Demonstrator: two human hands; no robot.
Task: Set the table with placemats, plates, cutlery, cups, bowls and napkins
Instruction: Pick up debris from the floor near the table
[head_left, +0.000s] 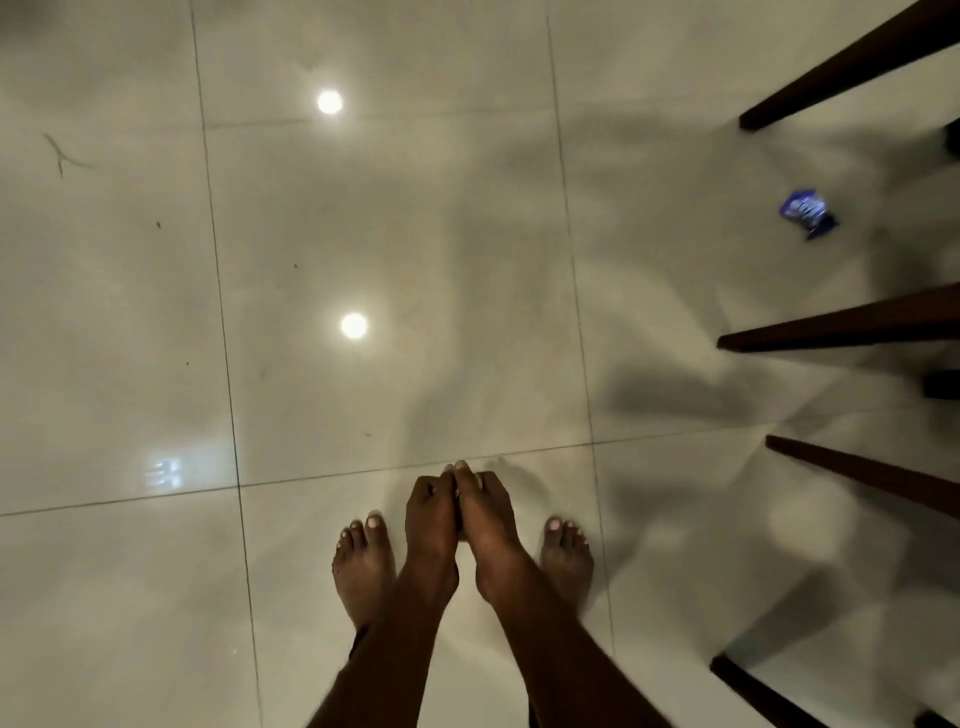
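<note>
I look straight down at a glossy white tiled floor (363, 234). My left hand (431, 514) and my right hand (485, 512) hang in front of me, pressed together at the fingertips. The fingers of both are curled closed, and I see nothing held in either. My two bare feet stand below the hands, the left foot (361, 566) and the right foot (566, 561). No placemat, plate, cutlery, cup, bowl or napkin is in view.
Dark wooden furniture legs (841, 332) slant in along the right edge. A small blue wrapper (808, 213) lies on the floor between the upper two. Ceiling lights reflect as bright spots (354, 326) in the tiles.
</note>
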